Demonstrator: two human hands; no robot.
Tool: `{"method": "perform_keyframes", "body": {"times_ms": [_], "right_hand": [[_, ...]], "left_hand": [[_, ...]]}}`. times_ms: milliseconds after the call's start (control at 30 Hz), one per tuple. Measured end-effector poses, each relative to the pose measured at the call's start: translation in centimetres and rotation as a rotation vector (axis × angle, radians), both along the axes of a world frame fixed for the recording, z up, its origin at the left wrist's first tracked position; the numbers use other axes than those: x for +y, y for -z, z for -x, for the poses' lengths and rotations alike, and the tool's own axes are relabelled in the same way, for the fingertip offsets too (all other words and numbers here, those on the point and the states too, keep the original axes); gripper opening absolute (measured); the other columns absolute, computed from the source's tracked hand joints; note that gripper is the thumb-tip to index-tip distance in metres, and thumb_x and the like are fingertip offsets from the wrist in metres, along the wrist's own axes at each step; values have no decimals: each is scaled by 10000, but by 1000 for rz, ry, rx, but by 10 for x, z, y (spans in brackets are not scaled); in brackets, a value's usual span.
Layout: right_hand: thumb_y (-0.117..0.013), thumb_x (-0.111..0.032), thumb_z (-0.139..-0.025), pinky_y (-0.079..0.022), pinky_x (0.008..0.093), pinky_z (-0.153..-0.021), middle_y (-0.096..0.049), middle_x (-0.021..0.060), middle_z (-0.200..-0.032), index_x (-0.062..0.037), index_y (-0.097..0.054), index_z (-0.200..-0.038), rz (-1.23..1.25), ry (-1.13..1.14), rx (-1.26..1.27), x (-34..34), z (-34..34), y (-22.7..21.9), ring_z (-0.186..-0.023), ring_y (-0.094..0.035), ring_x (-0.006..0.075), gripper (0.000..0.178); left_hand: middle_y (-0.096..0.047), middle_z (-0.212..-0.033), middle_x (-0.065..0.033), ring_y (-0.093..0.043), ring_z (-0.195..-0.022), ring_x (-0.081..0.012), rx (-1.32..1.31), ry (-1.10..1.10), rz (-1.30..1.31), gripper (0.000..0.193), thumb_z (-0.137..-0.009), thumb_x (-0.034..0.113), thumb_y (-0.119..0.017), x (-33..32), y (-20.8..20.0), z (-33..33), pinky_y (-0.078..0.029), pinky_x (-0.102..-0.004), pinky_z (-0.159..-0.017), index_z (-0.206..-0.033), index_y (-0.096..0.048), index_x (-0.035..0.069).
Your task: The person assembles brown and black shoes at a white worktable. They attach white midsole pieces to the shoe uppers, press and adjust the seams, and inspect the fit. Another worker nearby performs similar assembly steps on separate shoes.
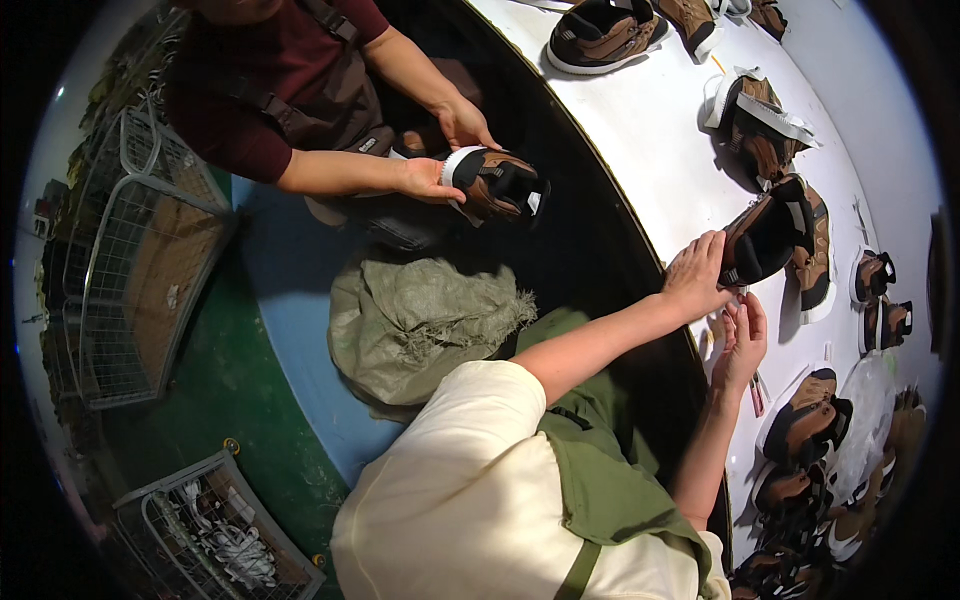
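Note:
At the edge of the white table (640,170), my left hand (697,278) is closed on a brown and black shoe (756,246), its dark opening facing up. Just below that shoe, my right hand (740,338) has thumb and fingers pinched together close to its lower edge; what they hold, if anything, is too small to make out. Another brown shoe (812,245) with a white sole stands right beside the held one. On the table by my right wrist lies a small tool with a reddish handle (757,397).
Across from me a co-worker (300,95) holds a brown and black shoe (490,185) in both hands. A greenish woven sack (420,320) sits between us. Wire carts (150,270) stand at left, one basket (225,530) with white strips. More shoes (808,418) line the table.

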State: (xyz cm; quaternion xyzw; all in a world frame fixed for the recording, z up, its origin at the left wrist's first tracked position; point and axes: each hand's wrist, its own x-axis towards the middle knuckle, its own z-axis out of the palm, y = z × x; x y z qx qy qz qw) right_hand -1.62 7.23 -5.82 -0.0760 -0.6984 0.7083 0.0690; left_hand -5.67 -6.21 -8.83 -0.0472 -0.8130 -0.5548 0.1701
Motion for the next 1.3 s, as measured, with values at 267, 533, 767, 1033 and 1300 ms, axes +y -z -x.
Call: {"method": "perform_keyframes", "body": {"times_ms": [267,533,767,1033,1300], "right_hand": [[-587,-118,-972,-508,279,-846,-670,105,-990,49,-622,-1147,-155,-78,170,-22,-28,-13,-870,-638,142,244],[-564,-104,-982,-525,269,-779,-666,86,-951,42,-657,-1064,-114,-393,73,-64,-46,-13,-838,-636,132,191],[-563,-103,-981,-516,270,-788,-650,74,-950,44,-659,-1058,-152,-478,47,-71,-50,-6,-867,-623,133,191],[-588,-74,-948,-472,268,-834,-646,72,-966,14,-666,-1003,-529,-228,213,-28,-39,-22,-906,-600,147,130],[-641,-188,-917,-420,374,-1019,-561,158,-1289,-9,-608,-1217,-1160,51,165,83,-20,-10,-1208,-530,292,351]], "left_hand": [[-483,-1300,-233,-490,-1215,-389,90,-33,-35,632,-778,183,-737,-42,10,-49,-427,-429,-1011,-1290,-444,-43],[-629,-1089,-137,-625,-1011,-303,65,-157,-121,247,-807,81,-696,-106,27,-103,-503,-357,-868,-1026,-633,-14],[-657,-1015,-117,-650,-947,-266,-11,-180,-118,178,-826,51,-680,-131,38,-129,-511,-326,-826,-987,-653,-19],[-622,-1046,-135,-604,-963,-271,259,-651,-3,212,-840,31,-637,-204,22,-121,-485,-353,-864,-1046,-621,-19],[-643,-1114,-278,-608,-1070,-408,-626,-511,457,620,-925,493,-519,-341,55,-78,-444,-454,-948,-1193,-574,-63]]}}
